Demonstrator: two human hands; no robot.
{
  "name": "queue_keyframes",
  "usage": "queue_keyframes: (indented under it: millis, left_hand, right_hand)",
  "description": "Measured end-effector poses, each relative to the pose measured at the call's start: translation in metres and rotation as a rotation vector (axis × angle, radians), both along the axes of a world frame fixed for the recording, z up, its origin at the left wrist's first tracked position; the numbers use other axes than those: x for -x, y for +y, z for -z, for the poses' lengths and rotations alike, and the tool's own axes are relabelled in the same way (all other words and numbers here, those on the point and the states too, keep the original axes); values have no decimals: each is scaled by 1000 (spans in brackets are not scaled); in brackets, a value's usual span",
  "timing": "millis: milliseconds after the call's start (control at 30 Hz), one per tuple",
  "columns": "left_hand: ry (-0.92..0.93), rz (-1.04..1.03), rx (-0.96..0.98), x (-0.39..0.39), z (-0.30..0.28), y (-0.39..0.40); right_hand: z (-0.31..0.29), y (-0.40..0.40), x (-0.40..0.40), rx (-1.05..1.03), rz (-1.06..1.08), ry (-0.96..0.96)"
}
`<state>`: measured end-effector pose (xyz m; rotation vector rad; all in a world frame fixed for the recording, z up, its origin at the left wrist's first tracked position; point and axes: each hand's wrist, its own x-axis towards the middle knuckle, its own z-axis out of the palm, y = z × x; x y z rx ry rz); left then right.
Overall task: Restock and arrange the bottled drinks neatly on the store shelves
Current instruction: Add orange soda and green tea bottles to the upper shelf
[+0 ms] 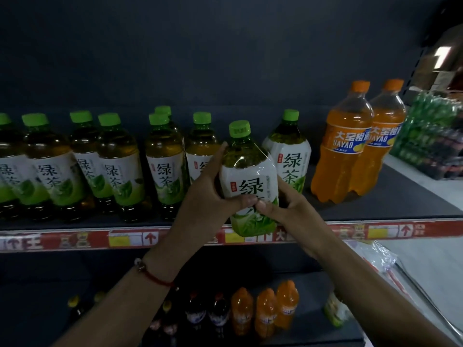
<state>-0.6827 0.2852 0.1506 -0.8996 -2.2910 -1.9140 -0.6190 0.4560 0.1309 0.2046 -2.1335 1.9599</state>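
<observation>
Both hands hold one green tea bottle (246,176) at the front edge of the upper shelf (390,196)

The left hand (208,186) wraps the bottle's left side, fingers curled behind it and thumb across the label; the right hand (283,204) grips the lower right side, its thumb tip meeting the left thumb on the label. The bottle stands roughly upright between the palms, green cap above both hands, base over the red price strip (75,240). Other green tea bottles (120,166) stand in a row to its left and just behind it, two orange soda bottles (343,146) to the right
</observation>
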Motion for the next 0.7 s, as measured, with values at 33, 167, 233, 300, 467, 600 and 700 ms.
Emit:
queue_keyframes:
  millis: [33,167,233,300,467,600,700]
  left_hand:
    - [14,-20,4,0,1,2]
    - [86,-100,23,-2,6,8]
    - [179,-161,89,-4,7,10]
    - [309,-240,198,-3,8,12]
    - [456,-375,383,1,8,13]
    - [542,-428,467,8,6,18]
    - [574,-464,554,15,1,23]
  right_hand:
    - [0,2,2,-4,6,8]
    - [7,4,7,-47,44,35]
    - [12,3,9,-113,78,68]
    - [16,4,11,-155,120,89]
    - [19,5,17,-228,266,117]
    - [16,3,22,-292,309,159]
    - [21,4,24,-302,339,157]
